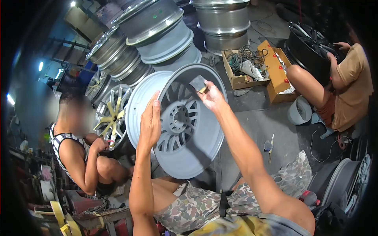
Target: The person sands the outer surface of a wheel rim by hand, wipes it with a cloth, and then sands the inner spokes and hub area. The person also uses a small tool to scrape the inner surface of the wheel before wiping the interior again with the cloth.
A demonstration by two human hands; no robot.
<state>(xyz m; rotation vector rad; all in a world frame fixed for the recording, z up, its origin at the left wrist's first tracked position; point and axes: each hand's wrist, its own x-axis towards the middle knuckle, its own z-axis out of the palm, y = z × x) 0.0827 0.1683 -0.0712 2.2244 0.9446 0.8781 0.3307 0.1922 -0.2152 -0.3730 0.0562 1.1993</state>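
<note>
A grey alloy wheel rim (pixel 179 159) stands tilted in front of me, its hollow side toward me and its spokes showing deep inside. My left hand (pixel 151 122) lies along the left edge of the rim, fingers stretched out. Pinched between the thumb and fingers of my right hand (pixel 214 97) is a small sanding pad (pixel 198 83), dark grey on its face and yellowish at the edge. The pad is at the upper right of the rim's inner wall.
Stacked wheel rims (pixel 165 51) rise behind. A spoked wheel (pixel 112 116) leans at left beside a crouching person (pixel 75 153). Another person (pixel 350 86) handles a black wheel (pixel 309 47) at right. Cardboard boxes (pixel 277 80), a bucket (pixel 299 111) and a bottle (pixel 310 198) are nearby.
</note>
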